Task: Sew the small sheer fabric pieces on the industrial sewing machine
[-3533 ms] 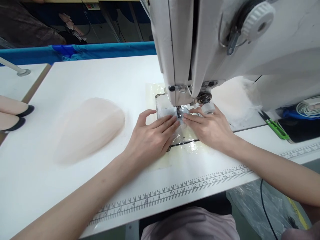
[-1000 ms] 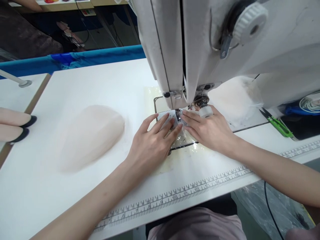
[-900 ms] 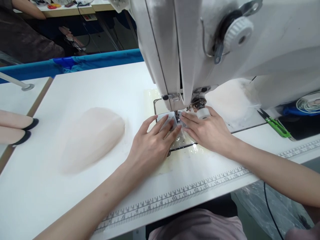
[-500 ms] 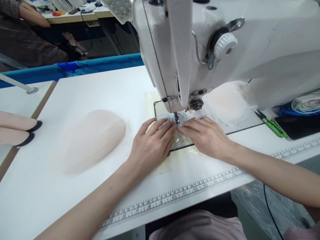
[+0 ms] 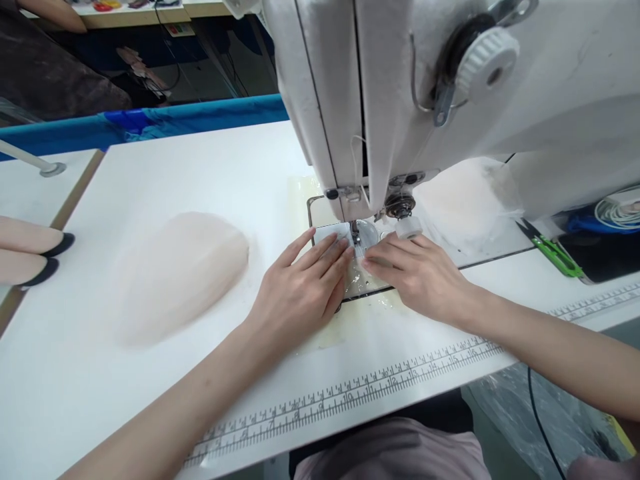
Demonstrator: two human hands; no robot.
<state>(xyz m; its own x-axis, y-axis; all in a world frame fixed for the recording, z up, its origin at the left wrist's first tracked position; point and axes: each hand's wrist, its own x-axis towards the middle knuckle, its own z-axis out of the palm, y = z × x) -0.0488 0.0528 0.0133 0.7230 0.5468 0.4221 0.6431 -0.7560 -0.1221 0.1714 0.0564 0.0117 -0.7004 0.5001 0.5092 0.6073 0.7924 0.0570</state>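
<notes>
A white sewing machine [image 5: 400, 100] stands over its metal needle plate [image 5: 365, 283]. My left hand [image 5: 300, 290] lies flat with fingers stretched toward the presser foot [image 5: 355, 237], pressing a small sheer piece of fabric [image 5: 359, 267] onto the plate. My right hand [image 5: 417, 277] lies flat on the other side, its fingertips meeting the left ones just in front of the needle. Both hands have their fingers extended on the fabric.
A pile of pale pink sheer pieces [image 5: 175, 273] lies on the white table [image 5: 150, 173] at left; another pale pile [image 5: 465, 200] sits behind the machine. Green thread snips [image 5: 555, 253] lie at right. A ruler strip [image 5: 375, 387] runs along the front edge. Pink pieces with black tips [image 5: 35, 250] rest far left.
My fingertips have drawn slightly back toward me from the presser foot while staying flat on the fabric. The view has shifted a little.
</notes>
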